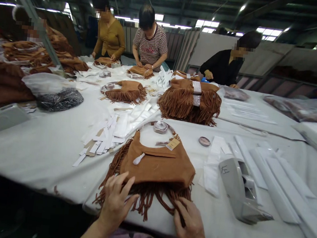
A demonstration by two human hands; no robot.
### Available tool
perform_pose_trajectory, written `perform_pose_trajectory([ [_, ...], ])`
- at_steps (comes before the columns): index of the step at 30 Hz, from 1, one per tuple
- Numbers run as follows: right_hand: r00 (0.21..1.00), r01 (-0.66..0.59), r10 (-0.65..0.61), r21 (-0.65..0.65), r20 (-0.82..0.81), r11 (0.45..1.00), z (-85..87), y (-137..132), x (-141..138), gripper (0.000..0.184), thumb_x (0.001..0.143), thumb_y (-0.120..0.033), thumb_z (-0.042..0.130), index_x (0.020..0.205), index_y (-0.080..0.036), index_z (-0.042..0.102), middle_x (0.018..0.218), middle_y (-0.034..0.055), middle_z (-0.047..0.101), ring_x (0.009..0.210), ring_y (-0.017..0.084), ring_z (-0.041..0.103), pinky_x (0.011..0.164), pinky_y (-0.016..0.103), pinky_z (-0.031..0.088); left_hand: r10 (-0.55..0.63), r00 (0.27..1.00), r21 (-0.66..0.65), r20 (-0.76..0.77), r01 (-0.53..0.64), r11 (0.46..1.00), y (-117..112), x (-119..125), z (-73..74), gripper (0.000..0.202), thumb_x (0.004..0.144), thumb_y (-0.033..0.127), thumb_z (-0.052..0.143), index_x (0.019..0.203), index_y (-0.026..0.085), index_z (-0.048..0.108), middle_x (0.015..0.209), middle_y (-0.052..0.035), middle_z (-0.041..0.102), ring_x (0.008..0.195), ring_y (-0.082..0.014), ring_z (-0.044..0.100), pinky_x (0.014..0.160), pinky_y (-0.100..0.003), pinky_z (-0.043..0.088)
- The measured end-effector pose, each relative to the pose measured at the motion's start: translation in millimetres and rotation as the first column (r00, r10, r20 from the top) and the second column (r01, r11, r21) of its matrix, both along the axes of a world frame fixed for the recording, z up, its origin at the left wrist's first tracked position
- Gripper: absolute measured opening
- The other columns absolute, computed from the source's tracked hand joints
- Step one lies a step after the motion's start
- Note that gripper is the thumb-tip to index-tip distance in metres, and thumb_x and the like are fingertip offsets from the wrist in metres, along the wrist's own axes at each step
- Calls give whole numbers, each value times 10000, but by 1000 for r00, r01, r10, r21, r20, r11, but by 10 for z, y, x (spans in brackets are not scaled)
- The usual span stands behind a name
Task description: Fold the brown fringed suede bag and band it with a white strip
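Observation:
A brown suede handbag lies on the white-covered table in front of me, its fringe hanging out at the left side and bottom edge. A paper tag and a white-wrapped zip pull are on it. The handle is covered in wrapping, with a wrapped coil beside it. My left hand is at the bag's lower left, fingers apart, over the fringe and touching the bag's edge. At the lower right, my right hand has its fingers curled around some fringe strands.
A tape dispenser stands to the right, near white wrapped strips. Loose paper strips lie left. Stacked fringed bags and another fringed bag are farther back. A black plastic bundle lies left. Several people work across the table.

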State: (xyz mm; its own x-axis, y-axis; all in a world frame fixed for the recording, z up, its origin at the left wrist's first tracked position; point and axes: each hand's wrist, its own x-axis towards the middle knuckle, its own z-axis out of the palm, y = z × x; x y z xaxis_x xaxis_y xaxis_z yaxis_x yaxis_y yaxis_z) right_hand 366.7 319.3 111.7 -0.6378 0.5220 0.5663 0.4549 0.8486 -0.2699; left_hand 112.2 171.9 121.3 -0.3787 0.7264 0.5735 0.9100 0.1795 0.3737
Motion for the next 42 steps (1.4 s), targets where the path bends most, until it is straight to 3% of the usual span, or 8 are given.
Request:
perform_pose_trajectory([
  [7,940,-266,289,-140,183,954,-87,25,-386,464,815,-66,436,1244,-174,574,1196,132,645,1098,228,602,916,397,547,-374,888,-202,267,431,879,723,-645,142,355,941,294,436,1274,260,555,1169,-81,654,1067,-229,591,967,-416,464],
  [13,933,-273,301,-160,195,949,-85,123,-457,509,846,-64,418,1342,-169,467,1101,112,652,999,199,608,896,344,535,-391,811,-202,434,511,835,910,-903,129,331,927,333,456,1222,263,589,1217,-47,651,1115,-215,594,1010,-364,445],
  [20,815,-236,247,-89,525,968,85,168,-651,540,835,-43,439,1329,-259,470,972,73,595,861,200,565,737,313,500,-411,861,-206,298,479,853,797,-865,53,360,940,365,427,1253,254,567,1182,-82,653,1072,-236,592,963,-406,452],
  [29,812,-206,269,-176,517,962,96,189,-650,296,877,-132,460,1123,-248,578,944,47,563,858,179,522,720,282,417,-284,955,-188,86,296,936,579,-600,118,382,928,269,466,1306,282,519,1228,-87,586,1133,-248,507,1009,-464,394],
  [33,867,-94,223,-292,446,952,83,112,-686,210,937,-262,416,1004,-224,611,925,49,575,875,181,539,778,293,412,-98,994,32,-57,100,994,372,-285,86,411,884,148,502,1274,272,544,1328,-108,499,1202,-280,442,1042,-535,334],
  [36,892,67,71,-286,446,956,29,-10,-763,214,936,-309,432,927,-205,619,919,66,593,871,210,546,774,326,404,-153,986,191,-60,162,968,237,47,50,354,854,113,536,1170,260,603,1141,-87,601,1068,-244,510,980,-478,385],
  [39,882,231,-104,-230,460,945,-44,-137,-848,156,886,-207,484,963,-192,619,961,89,614,921,256,548,801,367,399,-382,924,22,22,382,924,258,333,-16,291,870,129,494,1101,250,623,1036,-63,643,959,-212,538,906,-425,421],
  [42,867,297,-177,-200,465,934,-86,-196,-901,271,824,-83,495,1044,-191,609,1026,96,623,961,269,553,824,375,405,-376,916,-253,141,401,881,407,434,-97,321,882,155,442,1136,257,609,1152,-69,622,1064,-251,509,930,-460,411],
])
